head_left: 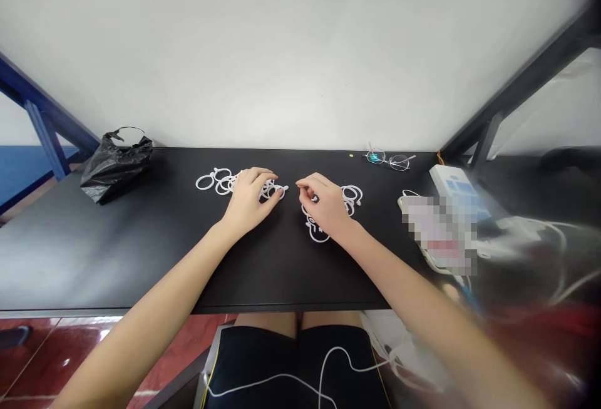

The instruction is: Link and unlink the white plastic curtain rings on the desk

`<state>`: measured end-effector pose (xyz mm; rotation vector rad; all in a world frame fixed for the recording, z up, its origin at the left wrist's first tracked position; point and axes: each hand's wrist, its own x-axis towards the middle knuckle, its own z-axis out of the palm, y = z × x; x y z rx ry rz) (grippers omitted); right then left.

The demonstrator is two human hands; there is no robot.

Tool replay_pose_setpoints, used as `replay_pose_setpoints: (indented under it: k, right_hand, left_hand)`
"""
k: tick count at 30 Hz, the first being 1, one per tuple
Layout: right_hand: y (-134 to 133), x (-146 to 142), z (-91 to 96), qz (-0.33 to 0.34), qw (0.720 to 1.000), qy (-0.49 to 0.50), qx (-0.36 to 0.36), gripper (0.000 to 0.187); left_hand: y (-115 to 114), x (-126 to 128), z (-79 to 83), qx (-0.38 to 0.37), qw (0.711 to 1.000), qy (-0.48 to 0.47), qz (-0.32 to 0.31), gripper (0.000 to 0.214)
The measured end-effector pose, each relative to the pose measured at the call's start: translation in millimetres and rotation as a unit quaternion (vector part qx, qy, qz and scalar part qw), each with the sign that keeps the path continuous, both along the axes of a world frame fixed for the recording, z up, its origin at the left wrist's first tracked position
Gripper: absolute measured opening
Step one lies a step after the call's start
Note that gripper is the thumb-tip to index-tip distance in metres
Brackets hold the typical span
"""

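We count at least eight white plastic rings (205, 182), lying in two tangled heaps near the middle of the black bench (117, 258); the hands hide the rest, so we can't give an exact total. Our left hand (248, 199) rests curved over the left heap, its fingertips on the rings, and our right hand (326, 204) is bent narrowly over the right heap, with the thumb and forefinger close together. We can't tell whether either hand is gripping a ring. Farther back on the bench are one black plastic bag (115, 168) at the left and one pair of glasses (389, 159) near the wall. To the right lie one white power strip (453, 190), one pixelated object (439, 233) and white cables (526, 227).
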<state>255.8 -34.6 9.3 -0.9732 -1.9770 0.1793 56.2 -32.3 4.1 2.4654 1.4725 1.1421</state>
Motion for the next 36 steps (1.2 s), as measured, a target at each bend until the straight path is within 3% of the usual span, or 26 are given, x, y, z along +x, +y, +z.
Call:
replay_pose_setpoints:
  k: [5, 9, 17, 26, 29, 32, 36]
  right_hand:
    - [-2, -3, 3.7, 0.029, 0.989, 0.086, 0.115, 0.015]
    - [-5, -7, 2.8, 0.081, 0.981, 0.12, 0.129, 0.012]
    - [-12, -11, 7.0, 0.098, 0.979, 0.17, 0.062, 0.009]
    - [-12, -9, 9.3, 0.06, 0.976, 0.207, -0.022, 0.01]
    - [-11, -9, 8.4, 0.049, 0.977, 0.203, -0.036, 0.01]
    - [-9, -8, 6.8, 0.053, 0.982, 0.182, -0.019, 0.011]
    - [-6, -7, 2.0, 0.039, 0.987, 0.154, -0.014, 0.016]
  left_hand:
    - [-11, 11, 4.4, 0.017, 0.993, -0.021, -0.115, 0.034]
    - [-15, 16, 5.1, -0.007, 0.984, -0.037, -0.173, 0.027]
    - [-11, 13, 4.3, -0.009, 0.986, -0.059, -0.158, 0.012]
    - [-11, 16, 1.7, -0.128, 0.972, -0.125, -0.15, 0.016]
    - [-10, 17, 2.7, -0.204, 0.95, -0.191, -0.139, 0.022]
    - [-9, 17, 6.5, -0.277, 0.903, -0.296, -0.141, 0.028]
    - [-7, 16, 12.5, -0.313, 0.847, -0.407, -0.138, 0.03]
